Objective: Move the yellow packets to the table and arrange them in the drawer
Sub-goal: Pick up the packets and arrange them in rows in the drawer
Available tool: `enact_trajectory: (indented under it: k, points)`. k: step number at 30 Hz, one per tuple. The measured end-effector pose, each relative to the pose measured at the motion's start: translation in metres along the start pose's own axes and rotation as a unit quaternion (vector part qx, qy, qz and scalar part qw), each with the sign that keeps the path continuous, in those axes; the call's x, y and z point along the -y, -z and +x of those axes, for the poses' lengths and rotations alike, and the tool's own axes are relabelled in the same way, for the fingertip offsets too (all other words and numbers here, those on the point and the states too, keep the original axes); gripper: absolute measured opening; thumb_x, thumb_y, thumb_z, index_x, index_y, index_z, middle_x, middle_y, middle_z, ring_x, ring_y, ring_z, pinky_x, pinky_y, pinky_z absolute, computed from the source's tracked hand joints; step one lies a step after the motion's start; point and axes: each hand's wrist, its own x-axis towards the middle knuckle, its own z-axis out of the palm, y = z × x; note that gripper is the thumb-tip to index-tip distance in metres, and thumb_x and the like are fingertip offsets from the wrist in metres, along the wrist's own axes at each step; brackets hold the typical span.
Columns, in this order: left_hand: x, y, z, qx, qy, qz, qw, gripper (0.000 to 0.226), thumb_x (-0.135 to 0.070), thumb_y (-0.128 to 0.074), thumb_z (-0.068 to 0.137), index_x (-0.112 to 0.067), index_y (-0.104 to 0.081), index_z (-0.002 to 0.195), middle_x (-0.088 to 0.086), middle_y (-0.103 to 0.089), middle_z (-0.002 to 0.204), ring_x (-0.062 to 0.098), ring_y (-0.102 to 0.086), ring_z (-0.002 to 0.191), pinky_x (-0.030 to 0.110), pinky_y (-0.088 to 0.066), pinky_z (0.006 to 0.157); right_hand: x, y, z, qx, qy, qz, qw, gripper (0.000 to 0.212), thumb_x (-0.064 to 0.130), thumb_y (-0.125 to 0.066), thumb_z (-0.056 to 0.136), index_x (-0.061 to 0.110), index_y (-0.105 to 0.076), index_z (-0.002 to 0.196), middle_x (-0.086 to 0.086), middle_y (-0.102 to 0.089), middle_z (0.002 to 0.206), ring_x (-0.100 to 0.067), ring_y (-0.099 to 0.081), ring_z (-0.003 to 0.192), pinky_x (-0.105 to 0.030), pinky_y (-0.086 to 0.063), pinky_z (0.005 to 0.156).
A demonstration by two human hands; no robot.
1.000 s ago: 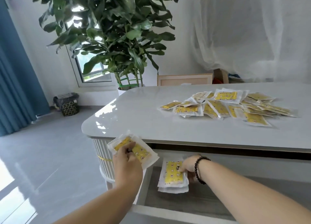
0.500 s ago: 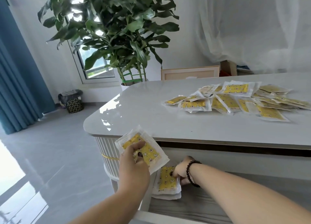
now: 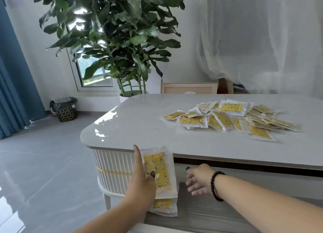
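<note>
My left hand [image 3: 142, 178] holds a yellow packet [image 3: 160, 169] upright at the table's front edge, thumb pressed on its face and fingers straight behind it. Below it a small stack of yellow packets [image 3: 165, 207] lies in the left end of the open drawer [image 3: 218, 215]. My right hand [image 3: 198, 179], with a black bead bracelet, hovers over the drawer to the right of the held packet, fingers loose and holding nothing. A pile of several yellow packets [image 3: 227, 119] is spread on the white table [image 3: 139, 127].
A large potted plant [image 3: 113, 40] stands behind the table's left corner. A wooden chair back [image 3: 188, 88] sits at the table's far side. A dark basket [image 3: 66, 110] is on the grey floor by the blue curtain [image 3: 15, 75].
My right hand let go of the stack in the drawer and lifted away to the right. My left hand turned its packet upright and moved it right, above the stack.
</note>
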Motion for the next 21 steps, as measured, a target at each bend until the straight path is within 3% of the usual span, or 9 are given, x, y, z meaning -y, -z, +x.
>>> enact_trajectory:
  k: [2,3,6,9,13,21]
  points:
    - [-0.001,-0.003,-0.001,0.023,-0.001,0.0,1.0,0.081,-0.002,-0.037,0.099,-0.044,0.012,0.149,-0.021,-0.032,0.126,-0.005,-0.048,0.077,0.006,-0.044,0.05,0.006,0.009,-0.022,0.0,0.054,0.043,0.998,0.022,0.023,-0.048,0.097,0.004,-0.054,0.086,-0.009,-0.058,0.072,-0.019,-0.055,0.056,-0.028,-0.047,0.05]
    - [-0.002,-0.005,-0.003,0.038,-0.009,0.005,0.999,0.073,-0.004,-0.039,0.1,-0.041,-0.002,0.151,-0.024,-0.038,0.128,-0.006,-0.05,0.082,0.007,-0.045,0.053,0.008,0.014,-0.034,0.007,0.075,0.062,0.995,0.021,0.022,-0.05,0.096,0.004,-0.056,0.088,-0.01,-0.058,0.072,-0.02,-0.056,0.057,-0.028,-0.047,0.05]
    - [-0.007,-0.013,-0.008,0.057,-0.03,0.01,0.998,0.04,-0.007,-0.045,0.098,-0.031,-0.041,0.131,-0.017,-0.059,0.11,0.001,-0.058,0.095,0.019,-0.05,0.072,0.01,0.023,-0.063,0.039,0.108,0.074,0.991,0.025,0.028,-0.054,0.095,0.004,-0.06,0.093,-0.009,-0.062,0.075,-0.02,-0.059,0.059,-0.028,-0.048,0.054]
    - [-0.015,-0.022,-0.012,0.053,-0.033,-0.011,0.998,0.03,-0.011,-0.055,0.095,-0.032,-0.047,0.116,-0.015,-0.062,0.105,0.003,-0.062,0.095,0.023,-0.053,0.078,0.008,0.027,-0.073,0.009,0.126,0.069,0.99,0.023,0.028,-0.064,0.088,0.005,-0.063,0.088,-0.01,-0.067,0.079,-0.02,-0.061,0.059,-0.028,-0.049,0.053]
    - [-0.022,-0.027,-0.015,0.039,-0.033,-0.039,0.998,0.026,-0.01,-0.06,0.093,-0.031,-0.054,0.107,-0.013,-0.066,0.101,0.005,-0.065,0.091,0.019,-0.052,0.071,0.003,0.031,-0.071,0.0,0.163,0.073,0.984,0.012,0.016,-0.073,0.082,0.009,-0.063,0.082,-0.011,-0.069,0.087,-0.015,-0.062,0.059,-0.024,-0.046,0.047]
    - [-0.013,-0.034,-0.009,0.074,-0.019,0.014,0.997,0.042,-0.005,-0.059,0.092,-0.046,-0.054,0.093,-0.015,-0.068,0.099,0.003,-0.068,0.086,0.017,-0.055,0.061,-0.018,0.024,-0.046,-0.001,0.175,0.001,0.985,0.012,0.02,-0.067,0.087,0.017,-0.063,0.076,0.001,-0.064,0.069,-0.007,-0.052,0.051,-0.017,-0.035,0.043]
